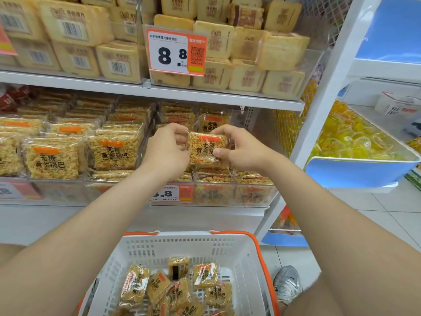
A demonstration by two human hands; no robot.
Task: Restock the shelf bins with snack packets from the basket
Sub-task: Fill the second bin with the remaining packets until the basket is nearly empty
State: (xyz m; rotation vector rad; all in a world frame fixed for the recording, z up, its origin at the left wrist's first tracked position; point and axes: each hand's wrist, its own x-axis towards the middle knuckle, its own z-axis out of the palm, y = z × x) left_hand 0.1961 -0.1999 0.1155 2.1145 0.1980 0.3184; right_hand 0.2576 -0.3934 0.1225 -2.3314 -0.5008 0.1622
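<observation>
a: we're tight on a white shop shelf [205,94], two tiers in shot. the top tier is stacked with pale square cakes [246,44], and a price tag [176,53] reading 8.8 is clipped on the front.
b: off to the right there's a blue tub [360,172] heaped with yellow jelly cups [355,137], pale floor tiles [376,208] below it, and a grey trainer [287,283] poking in down low.
a: on the lower tier, clear bins [255,184] sit side by side, packed with golden packets.
b: and here's the action: both hands are on one snack packet [205,149], held upright just above the right-hand bin, in front of the stacks behind it.
a: the left hand [166,153] pinches its left edge, fingers curled over the top corner. the right hand [239,149] grips the right edge, thumb across the front.
b: look at that packet: a clear wrapper with a square slab of golden puffed grains inside, an orange band near the top, and dark characters printed under it.
a: beneath the arms is the white basket [182,247], with an orange rim and slotted walls. more of the same packets [177,290] lie loose in the bottom, most face up, one showing its back label.
</observation>
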